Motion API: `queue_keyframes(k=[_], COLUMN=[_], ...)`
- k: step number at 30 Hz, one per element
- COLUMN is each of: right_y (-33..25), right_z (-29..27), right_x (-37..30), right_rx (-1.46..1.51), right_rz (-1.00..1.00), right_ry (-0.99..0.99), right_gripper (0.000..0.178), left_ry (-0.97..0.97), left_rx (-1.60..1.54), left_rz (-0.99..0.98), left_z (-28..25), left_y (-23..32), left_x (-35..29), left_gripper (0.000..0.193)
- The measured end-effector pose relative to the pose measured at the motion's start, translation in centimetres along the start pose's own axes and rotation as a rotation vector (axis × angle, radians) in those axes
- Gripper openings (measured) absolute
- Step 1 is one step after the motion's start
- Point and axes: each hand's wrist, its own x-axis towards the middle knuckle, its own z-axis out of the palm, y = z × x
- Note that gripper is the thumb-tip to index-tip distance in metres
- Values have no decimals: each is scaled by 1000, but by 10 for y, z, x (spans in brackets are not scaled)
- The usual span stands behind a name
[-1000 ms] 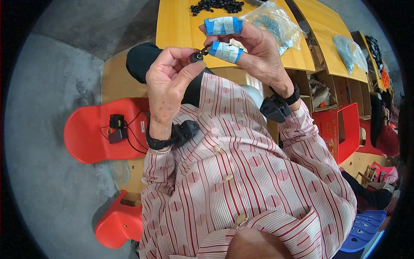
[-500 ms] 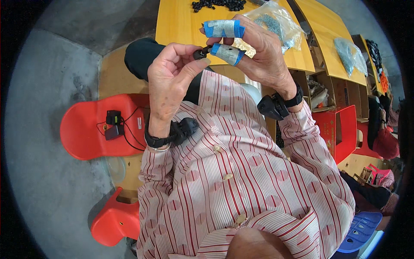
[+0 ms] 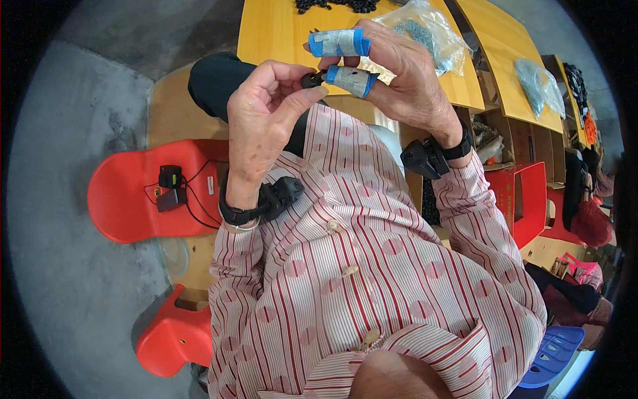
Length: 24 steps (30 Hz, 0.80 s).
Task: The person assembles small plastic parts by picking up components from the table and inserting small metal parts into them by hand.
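Note:
Between thumb and fingertips, my left hand pinches a small round black part. My right hand comes in from the other side, its thumb and forefinger wrapped in blue and grey tape. Those taped fingertips are closed around a thin dark piece that meets the black part; most of it is hidden, so its kind is unclear. Both hands are raised over my lap, in front of the yellow table's near edge. A pile of small black parts lies on the yellow table.
A clear plastic bag of bluish-grey bits lies on the table, and another bag farther right. A red chair with black devices and cables stands at my left. A red box is to the right, near another person.
Both hands keep nearly the same pose, still meeting at the black part. The view has shifted slightly, and the black part has turned a little in the left fingers.

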Motion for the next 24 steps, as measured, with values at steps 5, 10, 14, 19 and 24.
queue_keyframes(k=[5, 10, 14, 19, 24], right_y=[6, 2, 2, 1, 3], right_z=[0, -2, -3, -1, 2], right_x=[-2, 0, 0, -3, -3], right_rx=[-37, -55, -40, 10, 42], right_rz=[-41, -46, -84, -33, -33], right_ry=[-28, -47, -42, -53, -20], right_gripper=[37, 36, 36, 38, 35], left_ry=[-4, -19, -18, 3, 11], left_rx=[37, 26, 43, 112, 160], left_rz=[3, 18, 12, 44, 48], left_z=[1, 0, 2, 4, 2], left_y=[0, -3, 1, 0, -2], left_x=[0, 0, -1, -2, -2], left_gripper=[15, 15, 15, 15, 15])
